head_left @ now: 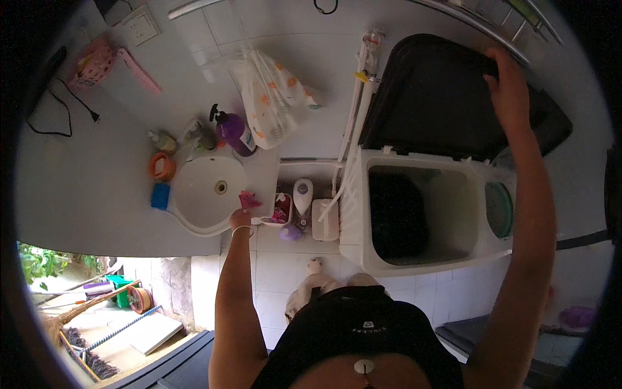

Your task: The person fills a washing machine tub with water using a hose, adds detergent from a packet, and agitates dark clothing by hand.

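My left hand (240, 220) is closed at the front edge of the white washbasin (201, 207), pinching a small crumpled pink packet (249, 200). My right hand (509, 94) is raised at the upper right, fingers curled over the edge of the raised black lid (434, 97), which leans back against the wall. Below that lid, the white twin-tub washing machine (355, 220) has its large tub uncovered. Something dark (396, 214), cloth or shadow, fills the tub's left part; I cannot tell which. A green round cover (498, 209) lies in the smaller tub opening.
Between basin and machine stand a small bin (280, 211) with pink wrappers, a white and purple bottle (302, 194) and a pale container (326, 220). A purple pump bottle (234, 131) and a hanging plastic bag (272, 97) are behind the basin. Brooms (84, 308) lie outside, lower left.
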`<state>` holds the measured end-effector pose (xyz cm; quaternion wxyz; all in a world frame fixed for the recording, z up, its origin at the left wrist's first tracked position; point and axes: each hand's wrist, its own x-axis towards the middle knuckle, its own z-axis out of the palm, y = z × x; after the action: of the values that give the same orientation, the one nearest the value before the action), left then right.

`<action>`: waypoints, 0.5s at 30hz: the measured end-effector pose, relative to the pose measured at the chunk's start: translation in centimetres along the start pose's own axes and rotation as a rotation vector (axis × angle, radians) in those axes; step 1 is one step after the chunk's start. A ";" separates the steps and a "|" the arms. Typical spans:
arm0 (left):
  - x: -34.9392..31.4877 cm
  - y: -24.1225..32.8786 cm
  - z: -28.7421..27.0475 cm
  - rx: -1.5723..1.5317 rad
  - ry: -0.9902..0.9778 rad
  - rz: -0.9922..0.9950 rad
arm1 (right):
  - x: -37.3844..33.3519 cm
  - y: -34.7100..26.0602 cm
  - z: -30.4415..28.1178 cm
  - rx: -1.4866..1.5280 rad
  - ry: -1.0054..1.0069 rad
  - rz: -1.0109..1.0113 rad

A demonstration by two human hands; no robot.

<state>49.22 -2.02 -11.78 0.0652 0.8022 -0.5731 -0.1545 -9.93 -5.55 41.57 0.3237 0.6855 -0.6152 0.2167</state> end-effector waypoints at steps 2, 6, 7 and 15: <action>-0.8 -1.0 -0.8 -0.035 0.000 0.020 | -1.1 -0.7 -0.8 0.030 0.016 0.022; -2.7 0.1 -2.6 -0.039 0.068 0.026 | -3.7 -1.0 -3.1 -0.029 0.022 -0.019; -2.8 -0.1 -2.9 0.019 0.107 0.040 | -4.2 -1.1 -3.6 -0.052 0.036 -0.046; -12.7 14.6 -15.2 -1.237 -0.198 -0.003 | -11.2 -2.7 -8.4 0.036 -0.183 -0.021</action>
<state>37.24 3.95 8.85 0.4637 0.5984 -0.3800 -0.5314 -8.15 8.37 39.12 0.2562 0.7143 -0.6311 0.1607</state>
